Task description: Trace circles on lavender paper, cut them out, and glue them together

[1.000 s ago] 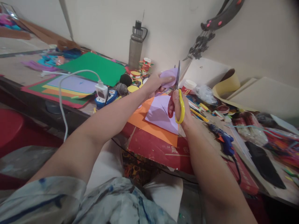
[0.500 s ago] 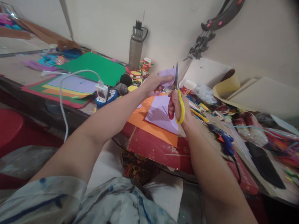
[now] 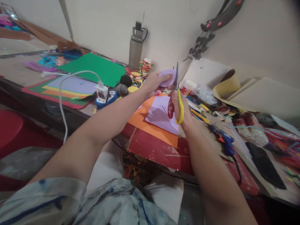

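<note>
1. Head view: one purple piece (image 3: 168,82), thin and flat with a rounded outline, is raised off the work surface, partly covered by fingers.
2. Left hand (image 3: 153,82): clamped on the purple piece, thumb laid across its face.
3. Right hand (image 3: 185,109): closed around the handles of one pair of scissors (image 3: 179,98), one loop yellow, one red. The blades point upward at the right edge of the purple piece; whether they are cutting it cannot be told.
4. Sheets below the hands: one purple sheet (image 3: 157,114) on one orange sheet (image 3: 164,136), which overlaps one red board (image 3: 150,147).
5. Surroundings: one blue glue gun (image 3: 227,143) right of the right forearm; one grey bottle (image 3: 136,48) upright near the wall.
</note>
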`<action>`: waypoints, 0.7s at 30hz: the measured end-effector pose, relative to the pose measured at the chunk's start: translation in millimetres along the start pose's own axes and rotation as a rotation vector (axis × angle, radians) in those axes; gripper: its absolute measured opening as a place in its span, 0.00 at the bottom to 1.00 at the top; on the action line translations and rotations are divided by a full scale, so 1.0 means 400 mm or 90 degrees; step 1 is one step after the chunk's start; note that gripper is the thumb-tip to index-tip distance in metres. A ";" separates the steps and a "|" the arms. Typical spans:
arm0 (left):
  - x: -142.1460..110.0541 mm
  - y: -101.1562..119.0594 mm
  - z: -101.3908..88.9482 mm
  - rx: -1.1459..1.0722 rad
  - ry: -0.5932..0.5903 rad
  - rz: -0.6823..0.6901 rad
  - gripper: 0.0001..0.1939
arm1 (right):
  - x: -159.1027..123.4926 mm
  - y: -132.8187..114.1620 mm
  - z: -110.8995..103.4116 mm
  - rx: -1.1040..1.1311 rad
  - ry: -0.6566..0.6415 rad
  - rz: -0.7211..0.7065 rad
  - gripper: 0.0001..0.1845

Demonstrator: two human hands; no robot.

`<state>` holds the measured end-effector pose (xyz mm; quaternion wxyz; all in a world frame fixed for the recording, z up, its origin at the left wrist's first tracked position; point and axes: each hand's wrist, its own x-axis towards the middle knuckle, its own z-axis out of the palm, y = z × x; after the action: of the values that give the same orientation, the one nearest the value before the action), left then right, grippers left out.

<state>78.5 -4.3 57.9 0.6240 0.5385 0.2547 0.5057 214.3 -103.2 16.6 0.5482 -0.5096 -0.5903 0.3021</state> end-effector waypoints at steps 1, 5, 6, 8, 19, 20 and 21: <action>0.001 0.000 0.000 0.013 0.003 -0.007 0.14 | 0.001 0.003 0.000 0.002 -0.004 -0.010 0.41; -0.005 0.004 0.005 0.036 -0.014 -0.028 0.14 | 0.003 0.012 -0.003 0.008 -0.016 -0.024 0.43; -0.008 0.006 0.006 0.035 -0.020 -0.029 0.13 | 0.002 0.012 -0.005 0.006 -0.017 -0.023 0.43; -0.011 0.007 0.007 0.024 -0.038 -0.020 0.11 | 0.000 0.012 -0.008 0.000 -0.016 -0.018 0.42; 0.008 -0.009 -0.019 0.001 -0.076 0.003 0.09 | 0.001 0.008 -0.007 -0.011 -0.004 -0.006 0.42; 0.007 -0.007 -0.020 0.009 -0.071 0.000 0.09 | 0.001 0.008 -0.007 -0.012 -0.001 -0.005 0.41; 0.006 -0.005 -0.021 0.014 -0.071 -0.001 0.08 | 0.002 0.007 -0.008 -0.016 -0.007 -0.005 0.41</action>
<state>73.0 1.5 54.1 0.6319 0.5723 0.2252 0.4717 218.4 -102.4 14.9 0.5400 -0.5122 -0.5991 0.2951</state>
